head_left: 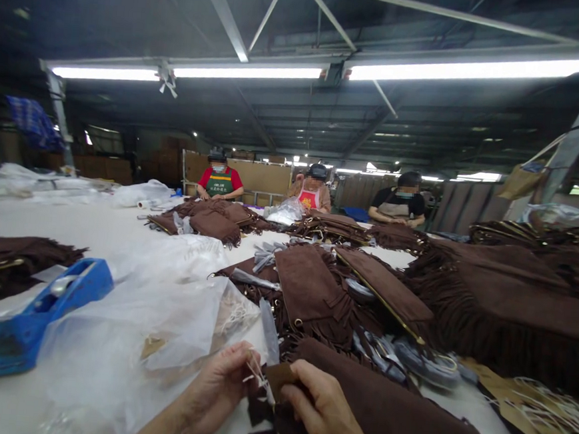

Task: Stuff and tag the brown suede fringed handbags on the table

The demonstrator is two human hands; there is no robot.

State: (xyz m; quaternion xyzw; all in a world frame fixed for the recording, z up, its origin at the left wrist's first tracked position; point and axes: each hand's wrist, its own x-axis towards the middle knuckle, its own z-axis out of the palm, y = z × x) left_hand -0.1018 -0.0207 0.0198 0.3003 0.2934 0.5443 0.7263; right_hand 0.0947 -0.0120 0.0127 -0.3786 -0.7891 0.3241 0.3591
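Note:
My left hand (219,385) is closed in a pinch on a thin white string (257,375) at the front edge of the table. My right hand (322,407) is closed on a small brown tag (279,377) that lies against a brown suede fringed bag (394,419). The two hands almost touch over the tag, and the string runs between them. Clear plastic bags (161,314) lie just left of my left hand.
A blue tape dispenser (36,314) sits at the left. Piles of brown fringed bags (487,306) cover the right and middle of the white table (68,226). Three people stand at the far side. Paper tags with strings (540,407) lie at the right.

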